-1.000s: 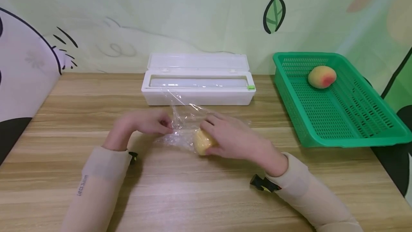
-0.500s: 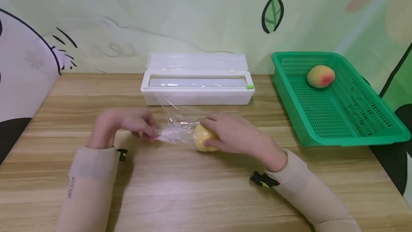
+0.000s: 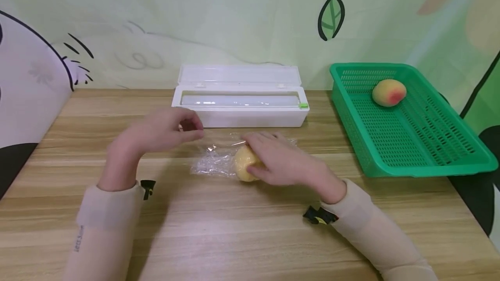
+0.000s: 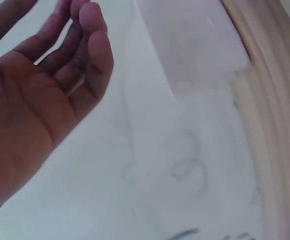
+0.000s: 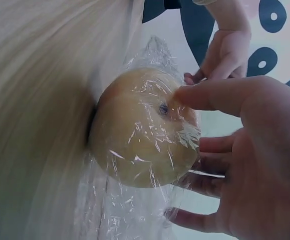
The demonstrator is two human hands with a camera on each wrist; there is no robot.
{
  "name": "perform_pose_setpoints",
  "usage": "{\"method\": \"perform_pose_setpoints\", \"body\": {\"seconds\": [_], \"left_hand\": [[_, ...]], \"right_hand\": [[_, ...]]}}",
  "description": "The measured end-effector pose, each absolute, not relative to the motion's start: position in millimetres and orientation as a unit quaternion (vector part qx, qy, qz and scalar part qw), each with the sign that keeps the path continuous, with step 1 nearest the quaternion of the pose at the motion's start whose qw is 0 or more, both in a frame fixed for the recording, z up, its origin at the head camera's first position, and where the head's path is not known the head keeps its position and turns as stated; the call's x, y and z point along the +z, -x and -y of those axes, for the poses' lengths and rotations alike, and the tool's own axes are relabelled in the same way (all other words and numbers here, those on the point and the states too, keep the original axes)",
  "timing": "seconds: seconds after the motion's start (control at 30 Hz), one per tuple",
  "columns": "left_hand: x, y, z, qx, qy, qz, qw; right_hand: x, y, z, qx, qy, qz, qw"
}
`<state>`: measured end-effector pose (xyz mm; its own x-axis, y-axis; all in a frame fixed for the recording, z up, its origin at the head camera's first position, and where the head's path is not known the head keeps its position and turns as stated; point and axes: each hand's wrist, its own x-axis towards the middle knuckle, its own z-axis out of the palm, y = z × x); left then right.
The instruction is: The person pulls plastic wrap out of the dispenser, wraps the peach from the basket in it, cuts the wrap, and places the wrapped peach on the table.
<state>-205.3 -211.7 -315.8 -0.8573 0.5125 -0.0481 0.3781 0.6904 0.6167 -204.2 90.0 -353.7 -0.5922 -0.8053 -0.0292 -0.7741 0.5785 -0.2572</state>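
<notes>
A yellow peach sits on the table inside clear cling film, its dark stem end showing in the right wrist view. My right hand holds it from the right, with thumb and fingers curved around it. A loose, crumpled tail of the film lies to the left of the peach. My left hand hovers by the front left corner of the white cling film box. Its fingers are loosely bent, and nothing is between them.
The box's clear lid is raised, with a film roll inside and a green slider at its right end. On the right stands a green basket with another peach. A printed cloth hangs behind the wooden table.
My left hand pulled the cling film leftwards, let go, and rose towards the box. The film stretched near the box has dropped to the table. My right hand stays on the peach.
</notes>
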Motion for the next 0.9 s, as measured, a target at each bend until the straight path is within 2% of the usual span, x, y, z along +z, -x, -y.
{"method": "perform_pose_setpoints", "body": {"seconds": [0.1, 0.23, 0.53, 0.73, 0.9], "left_hand": [[-317, 203, 190, 0.298, -0.287, -0.905, 0.1], [-322, 200, 166, 0.281, -0.327, -0.895, 0.116], [-334, 197, 147, 0.266, -0.33, -0.89, 0.166], [-342, 199, 143, 0.261, -0.334, -0.893, 0.149], [-346, 200, 140, 0.243, -0.325, -0.904, 0.135]], "right_hand": [[-356, 208, -91, -0.149, 0.444, -0.881, 0.061], [-358, 213, -91, -0.191, 0.457, -0.867, 0.05], [-362, 218, -92, -0.23, 0.44, -0.863, 0.094], [-363, 220, -94, -0.239, 0.435, -0.862, 0.106], [-361, 220, -97, -0.204, 0.435, -0.874, 0.073]]}}
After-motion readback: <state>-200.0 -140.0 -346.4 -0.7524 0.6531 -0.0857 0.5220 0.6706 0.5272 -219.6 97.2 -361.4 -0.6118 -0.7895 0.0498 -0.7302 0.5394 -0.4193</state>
